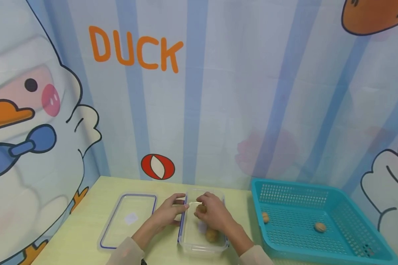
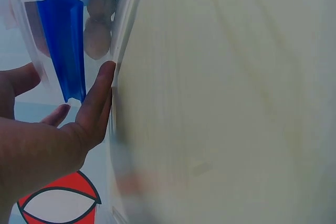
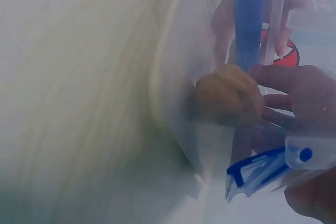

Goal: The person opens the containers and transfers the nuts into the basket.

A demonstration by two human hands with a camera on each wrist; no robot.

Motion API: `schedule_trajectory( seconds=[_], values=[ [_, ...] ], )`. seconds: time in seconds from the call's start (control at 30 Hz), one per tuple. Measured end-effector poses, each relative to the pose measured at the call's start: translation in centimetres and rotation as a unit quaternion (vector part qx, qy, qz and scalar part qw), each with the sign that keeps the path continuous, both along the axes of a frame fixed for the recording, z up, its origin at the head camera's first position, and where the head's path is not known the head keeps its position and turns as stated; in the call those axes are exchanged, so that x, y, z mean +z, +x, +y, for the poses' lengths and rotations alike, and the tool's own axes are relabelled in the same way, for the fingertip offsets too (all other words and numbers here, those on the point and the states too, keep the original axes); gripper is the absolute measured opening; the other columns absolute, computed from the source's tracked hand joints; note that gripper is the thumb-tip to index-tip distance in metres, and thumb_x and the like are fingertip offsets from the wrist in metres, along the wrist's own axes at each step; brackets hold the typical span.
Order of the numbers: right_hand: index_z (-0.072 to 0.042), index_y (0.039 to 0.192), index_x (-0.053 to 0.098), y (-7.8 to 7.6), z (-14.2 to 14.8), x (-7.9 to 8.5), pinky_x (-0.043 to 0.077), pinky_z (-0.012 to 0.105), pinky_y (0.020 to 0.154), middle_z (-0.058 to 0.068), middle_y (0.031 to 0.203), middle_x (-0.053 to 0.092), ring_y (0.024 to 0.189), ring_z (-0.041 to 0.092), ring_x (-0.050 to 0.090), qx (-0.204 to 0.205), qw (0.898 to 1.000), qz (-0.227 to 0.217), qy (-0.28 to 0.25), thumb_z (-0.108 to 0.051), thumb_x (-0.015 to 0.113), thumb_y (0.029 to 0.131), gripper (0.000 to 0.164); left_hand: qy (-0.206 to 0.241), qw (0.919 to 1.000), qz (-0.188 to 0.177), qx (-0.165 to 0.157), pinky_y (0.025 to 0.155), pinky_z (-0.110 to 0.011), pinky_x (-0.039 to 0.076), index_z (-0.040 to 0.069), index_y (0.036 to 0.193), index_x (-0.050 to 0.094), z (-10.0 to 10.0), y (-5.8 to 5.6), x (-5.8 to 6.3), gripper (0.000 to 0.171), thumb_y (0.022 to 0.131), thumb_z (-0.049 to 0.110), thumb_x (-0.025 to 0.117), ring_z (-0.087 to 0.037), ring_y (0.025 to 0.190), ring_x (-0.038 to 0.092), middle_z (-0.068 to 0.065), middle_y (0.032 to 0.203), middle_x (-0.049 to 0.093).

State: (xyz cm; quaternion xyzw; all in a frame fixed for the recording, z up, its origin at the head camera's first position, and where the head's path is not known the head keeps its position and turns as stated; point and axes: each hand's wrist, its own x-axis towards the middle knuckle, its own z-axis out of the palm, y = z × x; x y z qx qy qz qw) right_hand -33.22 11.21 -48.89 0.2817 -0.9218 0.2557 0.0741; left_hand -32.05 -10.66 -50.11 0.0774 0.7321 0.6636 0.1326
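Observation:
A clear plastic box (image 1: pixel 202 247) with blue clip flaps stands without its lid, several walnuts (image 1: pixel 212 235) inside. My left hand (image 1: pixel 168 210) is at its left side, fingers fairly straight against the wall; in the left wrist view the fingertips (image 2: pixel 109 66) lie along the box near a hanging blue clip (image 2: pixel 63 45). Reaching down into the box, my right hand (image 1: pixel 215 211) pinches a walnut (image 3: pixel 231 95), seen through the clear wall in the right wrist view. More walnuts (image 2: pixel 100 38) show in a row through the box in the left wrist view.
The clear lid (image 1: pixel 131 219) with a blue seal lies on the table (image 1: pixel 76 235) left of the box. To the right stands a turquoise basket (image 1: pixel 295 254) holding a walnut (image 1: pixel 320 227) and another by its left wall. A printed curtain (image 1: pixel 219 92) hangs behind.

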Motion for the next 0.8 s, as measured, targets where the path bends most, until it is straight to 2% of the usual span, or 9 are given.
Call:
schedule_trajectory(
  seconds=[0.3, 0.43, 0.57, 0.8],
  values=[
    [0.0, 0.122, 0.073, 0.24, -0.2, -0.11, 0.057, 0.044, 0.097, 0.008, 0.118, 0.07, 0.112, 0.028, 0.063, -0.011, 0.999, 0.022, 0.047, -0.021, 0.087, 0.09, 0.04, 0.002, 1.0, 0.003, -0.007, 0.089, -0.057, 0.062, 0.0, 0.158, 0.038, -0.26, 0.16, 0.11, 0.063, 0.106, 0.021, 0.066, -0.047, 0.133, 0.055, -0.032, 0.154, 0.041],
    [-0.003, 0.11, 0.075, 0.31, -0.29, -0.25, 0.058, 0.038, 0.087, 0.004, 0.106, 0.07, 0.099, 0.024, 0.064, -0.014, 0.996, 0.041, 0.077, -0.015, 0.083, 0.091, 0.024, 0.008, 0.9999, 0.001, -0.008, 0.089, -0.057, 0.062, 0.0, 0.158, 0.038, -0.2, 0.15, 0.01, 0.062, 0.107, 0.02, 0.065, -0.046, 0.134, 0.055, -0.033, 0.154, 0.04],
    [-0.008, 0.099, 0.073, 0.2, -0.36, -0.46, 0.055, 0.032, 0.075, -0.002, 0.089, 0.062, 0.084, 0.017, 0.06, -0.005, 0.993, 0.058, 0.106, -0.01, 0.076, 0.094, 0.006, 0.011, 0.9999, 0.001, -0.008, 0.089, -0.057, 0.062, 0.0, 0.158, 0.038, -0.11, 0.15, 0.02, 0.061, 0.107, 0.02, 0.064, -0.046, 0.134, 0.054, -0.033, 0.154, 0.04],
    [-0.012, 0.098, 0.072, 0.27, -0.22, -0.61, 0.054, 0.031, 0.073, -0.006, 0.087, 0.058, 0.084, 0.015, 0.058, 0.0, 0.992, 0.069, 0.108, -0.011, 0.078, 0.094, 0.007, 0.009, 0.9999, -0.002, -0.009, 0.089, -0.057, 0.061, 0.0, 0.158, 0.038, -0.07, 0.13, -0.01, 0.062, 0.107, 0.021, 0.065, -0.044, 0.133, 0.055, -0.031, 0.155, 0.04]
  ],
)
